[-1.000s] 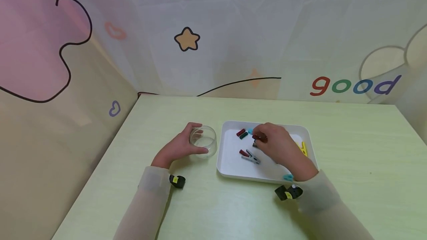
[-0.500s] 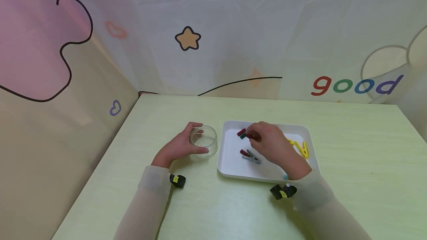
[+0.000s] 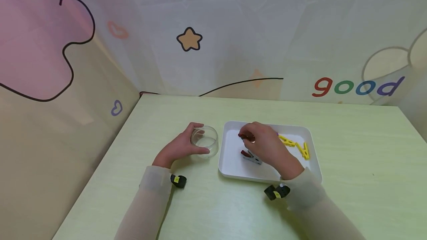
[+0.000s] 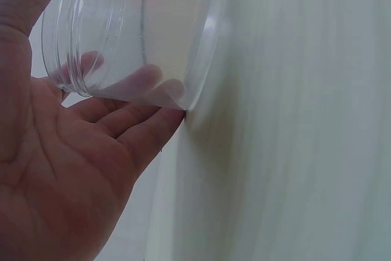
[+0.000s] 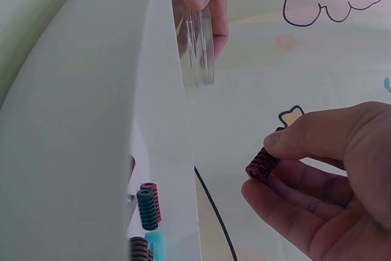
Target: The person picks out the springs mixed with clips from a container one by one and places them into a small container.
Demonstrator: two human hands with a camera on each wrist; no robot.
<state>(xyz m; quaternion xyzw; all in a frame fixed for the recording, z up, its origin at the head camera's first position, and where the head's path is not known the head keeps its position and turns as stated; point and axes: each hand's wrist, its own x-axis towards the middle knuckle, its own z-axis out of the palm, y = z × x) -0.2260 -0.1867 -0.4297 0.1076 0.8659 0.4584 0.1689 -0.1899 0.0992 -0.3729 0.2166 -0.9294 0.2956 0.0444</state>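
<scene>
My left hand (image 3: 200, 139) grips a clear glass jar (image 3: 209, 140) that stands on the table just left of a white tray (image 3: 233, 172). In the left wrist view the jar (image 4: 134, 29) rests against my fingers (image 4: 140, 126). My right hand (image 3: 249, 140) hovers over the tray's back left part. It pinches a small dark red spring (image 5: 260, 164) between thumb and fingers, clear of the tray floor. A teal spring (image 5: 145, 209) and a pink-red spring (image 5: 154, 198) lie side by side in the tray.
A grey clip with a red end (image 3: 251, 156) lies in the tray's left half. Two yellow clothespins (image 3: 287, 142) (image 3: 304, 150) lie at the tray's right. The pale green table (image 3: 350, 140) meets patterned walls at the back and left.
My right hand has moved left across the back of the tray with the dark red spring, uncovering the yellow clothespins. The left hand and jar have stayed put.
</scene>
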